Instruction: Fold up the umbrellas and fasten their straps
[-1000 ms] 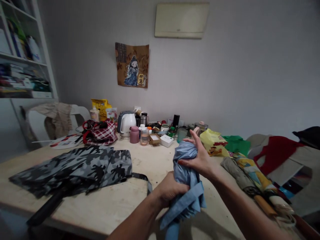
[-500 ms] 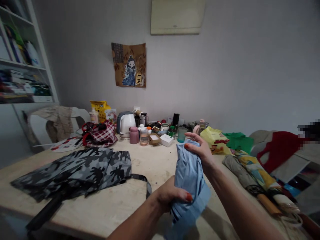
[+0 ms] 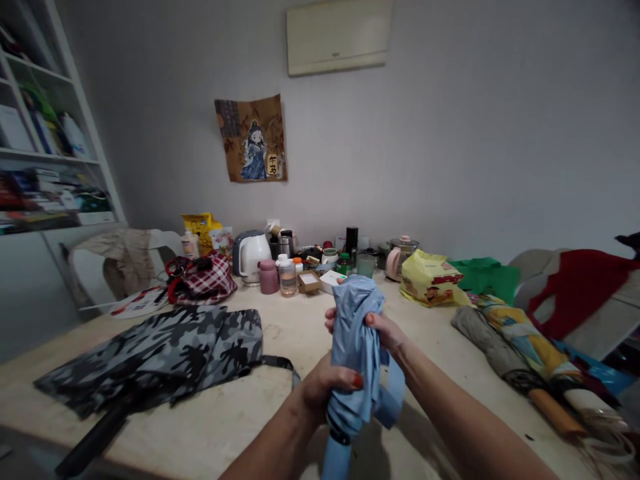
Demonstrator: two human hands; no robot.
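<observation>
A folded light-blue umbrella [image 3: 356,333] is held above the table, its handle pointing down towards me and its strap hanging loose on the right. My left hand [image 3: 325,387] grips the lower part of the cloth just above the handle, thumb across the front. Higher up, my right hand [image 3: 383,330] wraps round the cloth, with its fingertips showing past the left side. On the table to the left lies a grey camouflage umbrella [image 3: 165,350], loosely folded, with a black handle and a loose strap.
At the right edge lie a grey umbrella [image 3: 487,343] and a yellow patterned umbrella [image 3: 523,333]. A kettle [image 3: 255,257], pink jar [image 3: 269,277], small boxes and a yellow bag [image 3: 430,280] line the back. A plaid bag [image 3: 207,277] sits at the back left.
My right hand has moved down and closed round the upper cloth. The blue umbrella has turned more upright and shifted slightly left, bringing its handle into view.
</observation>
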